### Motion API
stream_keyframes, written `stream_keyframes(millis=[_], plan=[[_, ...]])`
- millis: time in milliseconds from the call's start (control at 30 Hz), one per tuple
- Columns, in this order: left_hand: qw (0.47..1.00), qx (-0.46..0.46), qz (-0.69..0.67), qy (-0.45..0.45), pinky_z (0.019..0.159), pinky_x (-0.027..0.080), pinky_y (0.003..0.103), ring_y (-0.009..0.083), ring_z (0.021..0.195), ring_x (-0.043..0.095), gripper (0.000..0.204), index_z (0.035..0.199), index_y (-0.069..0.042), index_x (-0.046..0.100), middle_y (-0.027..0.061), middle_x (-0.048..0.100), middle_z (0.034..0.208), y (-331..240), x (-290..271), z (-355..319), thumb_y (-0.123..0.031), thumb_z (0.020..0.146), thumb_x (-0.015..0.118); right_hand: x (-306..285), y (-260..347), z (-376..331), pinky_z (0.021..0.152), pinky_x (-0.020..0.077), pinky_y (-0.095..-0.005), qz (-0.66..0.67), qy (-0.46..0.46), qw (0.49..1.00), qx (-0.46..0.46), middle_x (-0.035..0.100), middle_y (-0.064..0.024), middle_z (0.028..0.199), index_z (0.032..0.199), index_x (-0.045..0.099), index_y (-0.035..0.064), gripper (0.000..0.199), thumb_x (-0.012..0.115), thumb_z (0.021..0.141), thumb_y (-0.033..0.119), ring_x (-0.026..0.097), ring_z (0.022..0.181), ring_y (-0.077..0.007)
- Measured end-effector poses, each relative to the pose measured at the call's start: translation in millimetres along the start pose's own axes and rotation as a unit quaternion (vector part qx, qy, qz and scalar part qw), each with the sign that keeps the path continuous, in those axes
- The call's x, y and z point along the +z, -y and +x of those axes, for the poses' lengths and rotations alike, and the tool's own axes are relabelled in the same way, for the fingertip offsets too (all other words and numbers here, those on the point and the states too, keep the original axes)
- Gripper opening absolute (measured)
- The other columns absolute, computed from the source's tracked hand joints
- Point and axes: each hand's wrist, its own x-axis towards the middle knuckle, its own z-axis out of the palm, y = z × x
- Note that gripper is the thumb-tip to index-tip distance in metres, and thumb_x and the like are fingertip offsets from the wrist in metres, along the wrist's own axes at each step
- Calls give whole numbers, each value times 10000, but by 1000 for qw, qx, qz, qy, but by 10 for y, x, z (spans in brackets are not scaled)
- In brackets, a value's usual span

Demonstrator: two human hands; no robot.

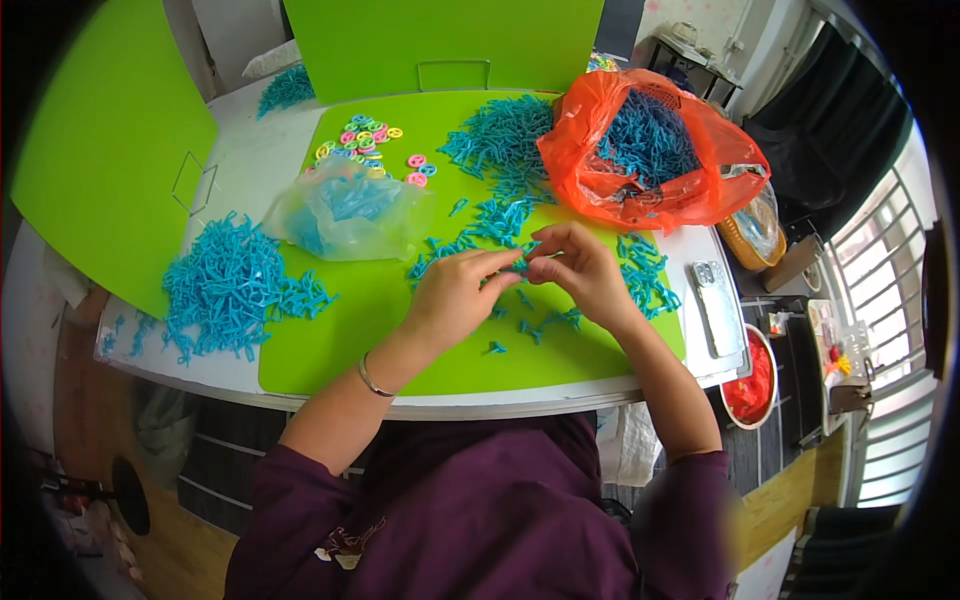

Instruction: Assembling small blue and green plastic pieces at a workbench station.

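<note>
Works over a green mat (350, 345), near a red plastic bag (572, 150), right of a blue heap (220, 285); with left hand (455, 295) and right hand (588, 280) nearly closed at the fingertips, pinches a small blue piece (521, 265) between them.

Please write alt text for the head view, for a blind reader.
A person's left hand and right hand are close together over a green mat scattered with small blue pieces. Beyond the right hand, an open red bag holds more; another pile lies at left.
</note>
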Motion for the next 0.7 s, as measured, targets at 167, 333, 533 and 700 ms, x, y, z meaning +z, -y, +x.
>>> stream_keyframes(millis=[167,333,533,700], plan=[[975,-165,-143,-33,696,509,265,150,785,636,364,1205,-45,545,78,649,912,43,-87,55,-101,851,611,-127,67,30,687,488,-282,-300,-114,938,-127,620,-97,891,1005,610,10,176,612,834,54,622,769,-196],[833,-284,-475,-4,725,529,261,143,849,628,307,1203,-39,514,62,611,994,23,-206,114,-113,905,532,-126,-123,27,759,447,-362,-422,-29,880,-216,570,-96,863,992,673,78,261,693,733,99,547,839,-258],[736,-340,-585,8,730,552,300,188,872,633,327,1216,-38,478,88,598,1034,-1,-275,116,-83,895,515,-138,-89,25,762,464,-372,-448,27,870,-206,598,-88,823,917,671,78,189,679,730,98,558,831,-281],[728,-342,-594,9,728,555,306,201,880,631,337,1211,-28,469,107,591,1030,39,-271,106,-55,878,509,-181,-21,26,705,486,-323,-279,-25,958,-56,647,-81,843,880,649,30,102,644,803,97,615,787,-203]])
